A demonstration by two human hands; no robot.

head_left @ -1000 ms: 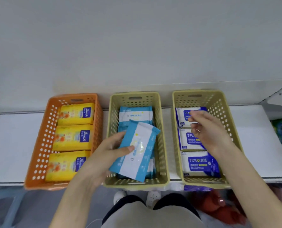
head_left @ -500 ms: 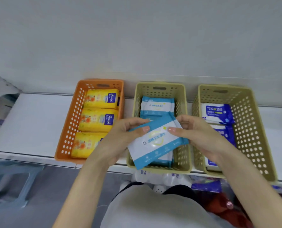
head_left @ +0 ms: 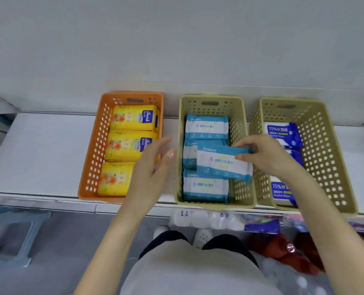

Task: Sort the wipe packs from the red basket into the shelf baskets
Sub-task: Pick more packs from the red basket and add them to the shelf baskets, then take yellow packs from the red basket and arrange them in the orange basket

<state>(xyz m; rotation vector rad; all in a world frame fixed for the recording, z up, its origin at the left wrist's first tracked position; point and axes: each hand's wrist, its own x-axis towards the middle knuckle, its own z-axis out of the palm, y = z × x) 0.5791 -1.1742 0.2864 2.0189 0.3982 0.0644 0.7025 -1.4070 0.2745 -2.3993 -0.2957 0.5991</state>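
Three baskets stand in a row on a white shelf (head_left: 38, 154). The orange basket (head_left: 91, 158) on the left holds yellow wipe packs (head_left: 132, 118). The middle beige basket (head_left: 238, 188) holds light-blue-and-white packs (head_left: 206, 126). My right hand (head_left: 266, 156) pinches the right end of one light-blue pack (head_left: 221, 162), which lies across the packs in that basket. My left hand (head_left: 153, 165) hovers open between the orange and middle baskets, holding nothing. The right beige basket (head_left: 325, 158) holds dark-blue alcohol wipe packs (head_left: 281, 133). The red basket (head_left: 283, 250) is partly visible low at the right.
A lower shelf under the baskets carries white bottles (head_left: 200, 218) and a dark-blue pack (head_left: 261, 226). A grey stool (head_left: 11, 237) stands on the floor at the lower left. The wall rises behind the baskets. My legs and shoes (head_left: 202, 237) are below.
The light-blue pack went from both hands down into the middle basket. My left hand let go and drew back to the left; my right hand still grips the pack's end.
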